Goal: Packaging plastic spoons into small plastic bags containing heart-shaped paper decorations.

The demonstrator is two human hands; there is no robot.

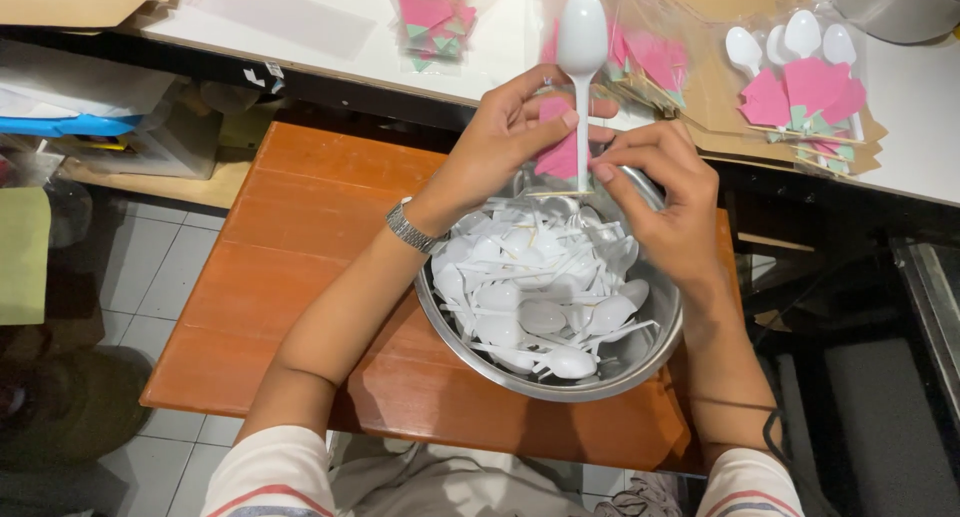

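1. A white plastic spoon is held upright, bowl at the top, above the far rim of a metal bowl.
2. Its handle is pinched by the left hand – fingers pressed together – along with a pink napkin and a thin wooden stick.
3. The same bundle is pinched from the other side by the fingertips of the right hand.
4. The metal bowl – filled with loose white spoons – is set on an orange wooden stool.
5. Finished packets of spoons and pink napkins are laid on the white table beyond.
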